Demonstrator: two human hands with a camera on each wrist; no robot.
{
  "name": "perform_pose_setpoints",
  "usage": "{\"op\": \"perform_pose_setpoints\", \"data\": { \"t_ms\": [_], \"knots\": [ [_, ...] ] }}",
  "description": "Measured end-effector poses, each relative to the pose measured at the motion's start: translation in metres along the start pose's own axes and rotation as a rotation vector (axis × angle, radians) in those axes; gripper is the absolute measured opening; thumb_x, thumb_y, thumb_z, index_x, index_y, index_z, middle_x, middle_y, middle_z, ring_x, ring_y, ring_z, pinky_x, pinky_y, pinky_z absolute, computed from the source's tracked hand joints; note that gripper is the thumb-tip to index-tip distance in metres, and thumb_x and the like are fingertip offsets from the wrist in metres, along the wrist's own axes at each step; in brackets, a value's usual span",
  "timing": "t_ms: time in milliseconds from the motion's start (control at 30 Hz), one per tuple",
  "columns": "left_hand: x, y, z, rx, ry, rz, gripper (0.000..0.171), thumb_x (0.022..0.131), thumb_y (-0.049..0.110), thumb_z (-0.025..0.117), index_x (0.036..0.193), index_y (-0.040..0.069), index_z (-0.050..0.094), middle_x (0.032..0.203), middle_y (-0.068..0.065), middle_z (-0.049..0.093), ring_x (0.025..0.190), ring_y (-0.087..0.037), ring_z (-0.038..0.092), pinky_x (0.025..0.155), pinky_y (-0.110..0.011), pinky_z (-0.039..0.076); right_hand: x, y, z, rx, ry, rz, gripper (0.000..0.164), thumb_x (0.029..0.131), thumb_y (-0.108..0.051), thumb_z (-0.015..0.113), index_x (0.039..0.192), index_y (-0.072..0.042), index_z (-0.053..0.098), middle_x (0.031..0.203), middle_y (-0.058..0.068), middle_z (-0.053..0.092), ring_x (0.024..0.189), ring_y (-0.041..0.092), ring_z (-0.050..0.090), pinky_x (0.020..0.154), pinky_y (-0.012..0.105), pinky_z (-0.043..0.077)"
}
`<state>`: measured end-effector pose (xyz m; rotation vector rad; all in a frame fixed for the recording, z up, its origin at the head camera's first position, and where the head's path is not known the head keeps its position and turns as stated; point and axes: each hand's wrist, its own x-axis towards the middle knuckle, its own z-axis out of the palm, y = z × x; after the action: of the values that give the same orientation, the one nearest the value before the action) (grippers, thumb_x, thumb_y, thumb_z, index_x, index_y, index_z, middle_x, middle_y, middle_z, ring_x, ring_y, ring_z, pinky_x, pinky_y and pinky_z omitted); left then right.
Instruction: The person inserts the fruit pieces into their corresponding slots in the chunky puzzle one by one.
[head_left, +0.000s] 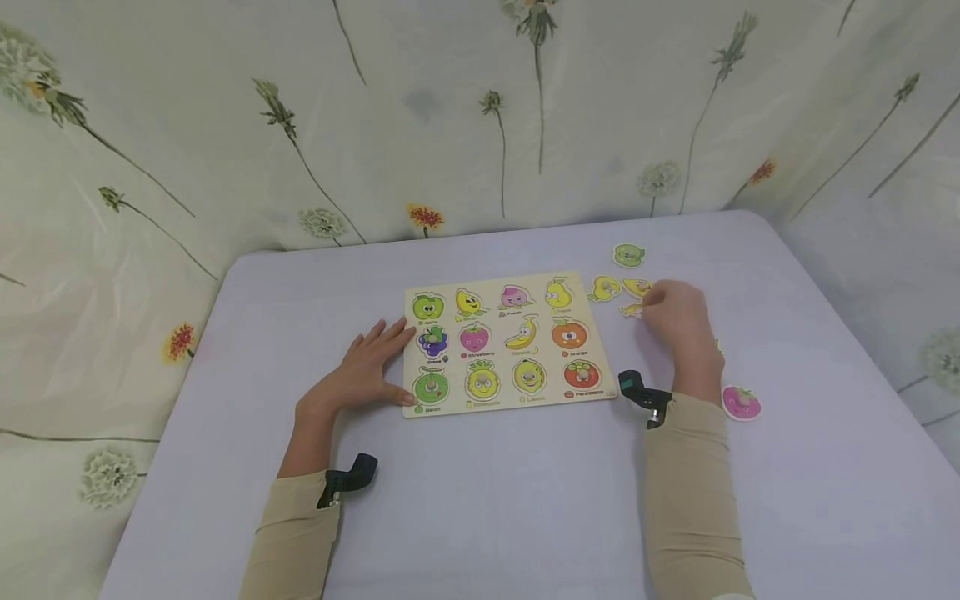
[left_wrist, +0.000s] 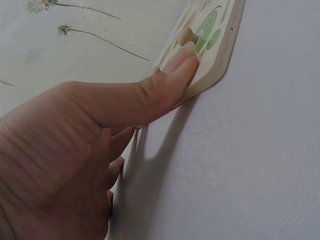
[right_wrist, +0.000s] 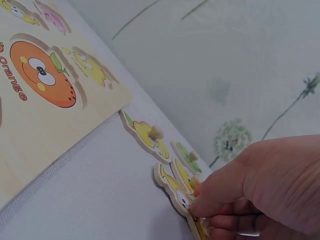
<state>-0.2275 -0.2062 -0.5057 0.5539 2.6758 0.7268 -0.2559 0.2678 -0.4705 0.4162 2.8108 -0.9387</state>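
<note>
A wooden fruit puzzle board (head_left: 501, 287) lies in the middle of the table, with pieces in several of its slots. My left hand (head_left: 371, 367) lies flat at the board's left edge. Its thumb (left_wrist: 170, 80) presses the near corner of the board (left_wrist: 220, 70), beside the knob of the green melon piece (left_wrist: 187, 35). My right hand (head_left: 671, 321) is right of the board, over a cluster of loose pieces. Its curled fingers (right_wrist: 220, 192) pinch the edge of a yellow piece (right_wrist: 172, 187). A yellow pear piece (right_wrist: 145, 134) and a green piece (right_wrist: 187, 156) lie just beyond it.
Loose pieces lie right of the board: a yellow piece (head_left: 604, 288), a green one (head_left: 628, 255) farther back and a pink one (head_left: 741, 402) near my right forearm. A flowered cloth (head_left: 480, 125) hangs behind and beside the lilac table (head_left: 487, 500).
</note>
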Motion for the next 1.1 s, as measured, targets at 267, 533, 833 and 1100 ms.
{"op": "perform_pose_setpoints", "data": {
  "t_ms": [267, 533, 833, 1100],
  "knots": [
    [0.000, 0.002, -0.001, -0.003, 0.001, 0.002, 0.117, 0.065, 0.053, 0.087, 0.159, 0.023, 0.024, 0.169, 0.000, 0.012, 0.157, -0.031, -0.003, 0.126, -0.057, -0.002, 0.002, 0.000, 0.001, -0.009, 0.027, -0.017, 0.032, 0.093, -0.007, 0.050, 0.121, 0.003, 0.061, 0.134, 0.025, 0.056, 0.110, 0.038, 0.050, 0.096, 0.056, 0.048],
    [-0.001, 0.005, -0.002, -0.003, -0.002, -0.001, 0.116, 0.065, 0.052, 0.087, 0.159, 0.022, 0.025, 0.169, 0.000, 0.012, 0.157, -0.032, -0.002, 0.126, -0.058, -0.002, 0.000, -0.003, 0.001, 0.004, 0.042, -0.039, 0.028, 0.092, -0.009, 0.054, 0.116, 0.003, 0.062, 0.127, 0.024, 0.059, 0.104, 0.036, 0.051, 0.088, 0.050, 0.049],
    [-0.002, 0.005, -0.002, -0.002, -0.001, 0.001, 0.116, 0.065, 0.052, 0.087, 0.159, 0.022, 0.025, 0.169, -0.001, 0.012, 0.157, -0.032, -0.002, 0.126, -0.058, -0.002, 0.000, -0.010, 0.004, 0.000, 0.024, -0.100, 0.026, 0.092, -0.012, 0.057, 0.112, 0.004, 0.064, 0.117, 0.024, 0.063, 0.101, 0.035, 0.053, 0.086, 0.047, 0.048],
    [-0.002, 0.004, -0.002, -0.002, 0.001, 0.002, 0.116, 0.066, 0.051, 0.087, 0.159, 0.022, 0.025, 0.169, -0.001, 0.012, 0.157, -0.033, -0.002, 0.126, -0.058, -0.002, -0.001, -0.018, 0.006, -0.031, -0.004, -0.091, 0.025, 0.092, -0.014, 0.057, 0.110, 0.002, 0.064, 0.108, 0.021, 0.063, 0.092, 0.030, 0.054, 0.074, 0.037, 0.048]
  ]
}}
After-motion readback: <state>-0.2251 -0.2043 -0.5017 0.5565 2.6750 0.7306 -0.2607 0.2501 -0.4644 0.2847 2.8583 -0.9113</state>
